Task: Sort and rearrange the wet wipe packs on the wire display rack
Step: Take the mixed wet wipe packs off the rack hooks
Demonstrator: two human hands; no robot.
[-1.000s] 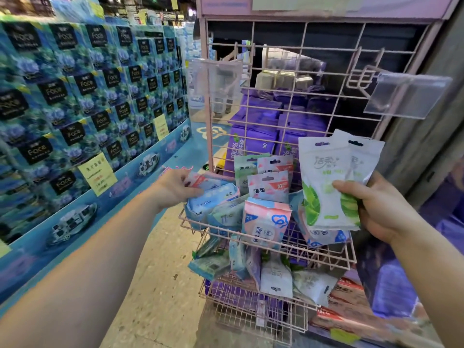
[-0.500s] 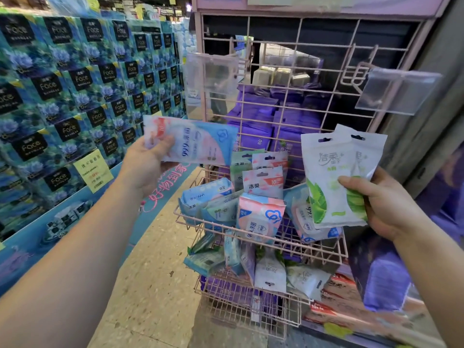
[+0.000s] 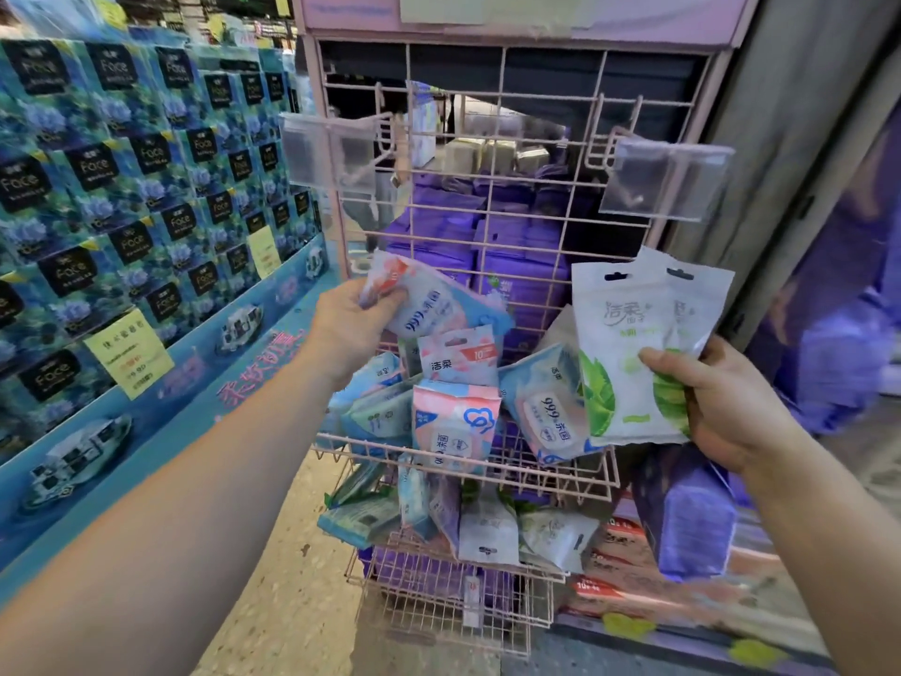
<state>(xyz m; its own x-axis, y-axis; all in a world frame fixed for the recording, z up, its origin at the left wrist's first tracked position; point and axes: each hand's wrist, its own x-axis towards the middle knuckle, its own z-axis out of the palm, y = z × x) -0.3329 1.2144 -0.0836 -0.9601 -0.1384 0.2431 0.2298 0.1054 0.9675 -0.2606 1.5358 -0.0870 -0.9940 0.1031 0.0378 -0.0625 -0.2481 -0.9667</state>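
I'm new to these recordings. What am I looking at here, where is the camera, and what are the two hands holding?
No machine here: a person wears a camera on the head, looking down at both bare hands. Ahead stands a pink wire rack with baskets of wet wipe packs. The left hand grips a pink-and-blue pack above the upper basket. The right hand holds two white packs with green leaves. Blue tissue boxes fill the wall on the left.

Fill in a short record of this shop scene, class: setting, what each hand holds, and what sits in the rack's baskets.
setting: pink wire display rack in a shop aisle
left hand: grips a pink-and-blue wipe pack
right hand: grips white-and-green wipe packs
upper basket: mixed packs, jumbled
lower basket: more packs, leaning
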